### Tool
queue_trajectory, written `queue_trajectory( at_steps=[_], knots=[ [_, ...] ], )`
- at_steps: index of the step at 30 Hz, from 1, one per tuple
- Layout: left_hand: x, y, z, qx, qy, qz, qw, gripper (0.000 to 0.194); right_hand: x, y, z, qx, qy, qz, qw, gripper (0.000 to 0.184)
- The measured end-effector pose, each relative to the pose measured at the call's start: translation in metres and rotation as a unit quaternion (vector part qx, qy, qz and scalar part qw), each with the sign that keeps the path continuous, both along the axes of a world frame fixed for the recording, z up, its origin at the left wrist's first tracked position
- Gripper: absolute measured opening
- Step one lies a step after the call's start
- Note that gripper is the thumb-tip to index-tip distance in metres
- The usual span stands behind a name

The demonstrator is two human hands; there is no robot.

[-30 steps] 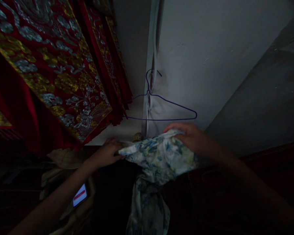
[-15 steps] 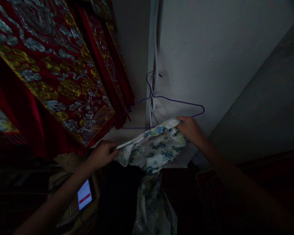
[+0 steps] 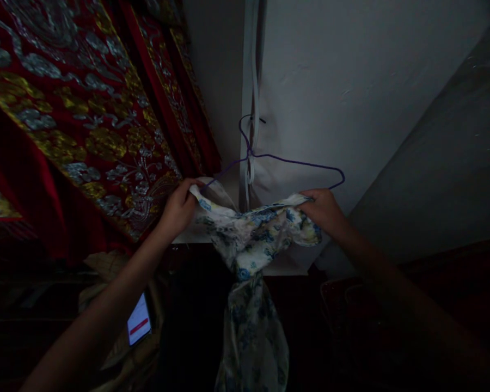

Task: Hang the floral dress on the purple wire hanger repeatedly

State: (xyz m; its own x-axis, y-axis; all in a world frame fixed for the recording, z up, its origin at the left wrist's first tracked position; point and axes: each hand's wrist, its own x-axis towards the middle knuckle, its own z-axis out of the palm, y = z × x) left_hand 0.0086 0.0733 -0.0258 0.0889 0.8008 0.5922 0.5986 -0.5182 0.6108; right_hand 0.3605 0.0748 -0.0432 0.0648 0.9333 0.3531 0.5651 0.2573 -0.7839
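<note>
Floral cloth [image 3: 251,239] is stretched between my left hand [image 3: 178,209] and right hand [image 3: 323,211], fingers pinched on its edges, just below a purple wire hanger [image 3: 281,160] on the white wall [image 3: 351,81]. Red embroidered fabric [image 3: 85,109] hangs left; a lit phone [image 3: 139,325], I think, sits lower left.

Thin floral cloth [image 3: 253,239], soft and matt, sags below a slim purple wire hanger [image 3: 286,161] — left, red drapery [image 3: 85,120] glints with metallic embroidery — against a smooth, matt wall [image 3: 351,81].

Blue-floral white garment [image 3: 253,239], purple hanger [image 3: 294,161]
</note>
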Motion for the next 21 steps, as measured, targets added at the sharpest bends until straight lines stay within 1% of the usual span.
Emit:
queue_trajectory(
  at_steps=[1, 2, 4, 6, 7, 8, 10, 11, 12, 13, 14, 15, 16, 17, 18, 19, 20, 21],
  knots=[
    [0.005, 0.005, 0.006, 0.009, -0.021, -0.012, 1.0, 0.037, -0.004, -0.002, -0.004, -0.006, 0.019, 0.014, 1.0, 0.016],
    [0.01, 0.008, 0.013, 0.012, -0.022, -0.027, 0.999, 0.04, -0.007, -0.005, -0.007, -0.007, 0.036, 0.03, 0.999, 0.017],
    [0.017, 0.011, 0.026, 0.007, 0.019, -0.056, 0.998, 0.043, -0.01, -0.012, -0.008, 0.011, 0.046, 0.059, 0.997, 0.019],
    [0.019, 0.008, 0.036, 0.007, 0.059, -0.075, 0.995, 0.042, -0.005, -0.019, -0.004, 0.045, 0.027, 0.055, 0.997, 0.019],
    [0.018, 0.006, 0.039, 0.008, 0.063, -0.079, 0.995, 0.04, 0.0, -0.021, 0.0, 0.063, 0.012, 0.033, 0.997, 0.024],
    [0.017, 0.004, 0.041, 0.009, 0.058, -0.081, 0.995, 0.039, 0.006, -0.022, 0.004, 0.082, 0.002, -0.001, 0.997, 0.034],
    [0.015, 0.001, 0.041, 0.003, 0.047, -0.085, 0.995, 0.038, 0.02, -0.021, 0.013, 0.118, 0.011, -0.07, 0.99, 0.067],
    [0.013, 0.001, 0.041, -0.004, 0.047, -0.085, 0.995, 0.037, 0.027, -0.019, 0.017, 0.134, 0.026, -0.093, 0.986, 0.083],
    [0.012, 0.001, 0.04, -0.01, 0.052, -0.087, 0.995, 0.037, 0.033, -0.017, 0.021, 0.148, 0.038, -0.106, 0.983, 0.096],
    [0.011, 0.002, 0.041, -0.015, 0.06, -0.089, 0.994, 0.037, 0.038, -0.015, 0.025, 0.153, 0.041, -0.109, 0.981, 0.101],
    [0.009, 0.004, 0.042, -0.018, 0.068, -0.093, 0.993, 0.036, 0.043, -0.013, 0.029, 0.14, 0.034, -0.102, 0.984, 0.097],
    [0.007, 0.006, 0.043, -0.018, 0.075, -0.096, 0.992, 0.035, 0.048, -0.012, 0.034, 0.105, 0.023, -0.082, 0.991, 0.085],
    [0.005, 0.009, 0.046, -0.015, 0.082, -0.095, 0.992, 0.033, 0.052, -0.013, 0.04, 0.047, 0.013, -0.05, 0.998, 0.066],
    [0.003, 0.011, 0.048, -0.008, 0.087, -0.088, 0.992, 0.031, 0.057, -0.014, 0.046, -0.029, 0.01, -0.006, 0.999, 0.045],
    [0.001, 0.014, 0.05, -0.001, 0.087, -0.079, 0.993, 0.029, 0.061, -0.018, 0.053, -0.114, 0.019, 0.042, 0.992, 0.031],
    [-0.001, 0.017, 0.052, 0.005, 0.081, -0.069, 0.994, 0.027, 0.065, -0.022, 0.058, -0.185, 0.035, 0.074, 0.979, 0.03],
    [-0.002, 0.02, 0.052, 0.007, 0.067, -0.059, 0.996, 0.024, 0.067, -0.026, 0.063, -0.203, 0.055, 0.064, 0.976, 0.038],
    [-0.002, 0.023, 0.051, 0.004, 0.045, -0.051, 0.998, 0.021, 0.068, -0.031, 0.067, -0.17, 0.071, 0.019, 0.983, 0.044]
  ],
)
